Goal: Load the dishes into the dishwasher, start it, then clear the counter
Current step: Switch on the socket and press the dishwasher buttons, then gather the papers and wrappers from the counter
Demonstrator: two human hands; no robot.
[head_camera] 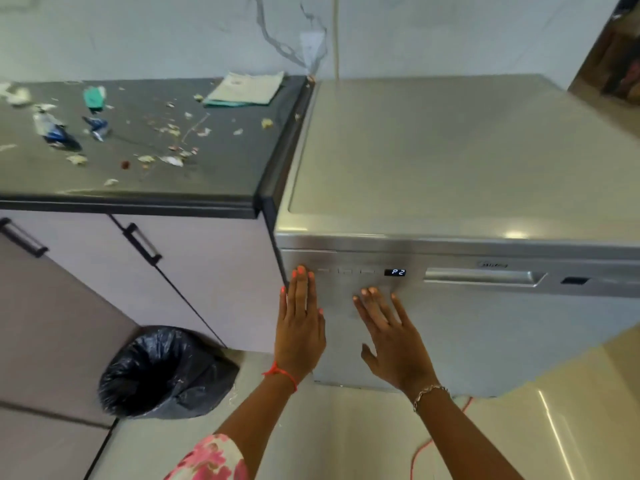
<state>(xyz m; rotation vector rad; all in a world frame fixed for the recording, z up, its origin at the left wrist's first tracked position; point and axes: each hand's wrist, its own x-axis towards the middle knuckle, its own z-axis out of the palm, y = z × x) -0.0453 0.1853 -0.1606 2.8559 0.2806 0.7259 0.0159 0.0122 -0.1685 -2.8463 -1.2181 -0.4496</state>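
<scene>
A silver dishwasher [467, 327] stands with its door closed, and its small display [394, 272] reads P2. My left hand [300, 320] lies flat with straight fingers on the door's left side, fingertips at the left end of the button row [346, 271]. Just below that row and the display, my right hand [391, 337] is held flat with spread fingers against the door. Neither hand holds anything. To the left, the dark counter [207, 181] carries scattered food scraps [173, 129], crumpled wrappers [57, 128] and a folded cloth [247, 89].
A bin lined with a black bag [166, 372] stands on the floor left of the dishwasher, under the counter's cabinet doors [194, 271]. The dishwasher's recessed handle [481, 277] is right of the display. An orange cord [436, 441] trails on the floor.
</scene>
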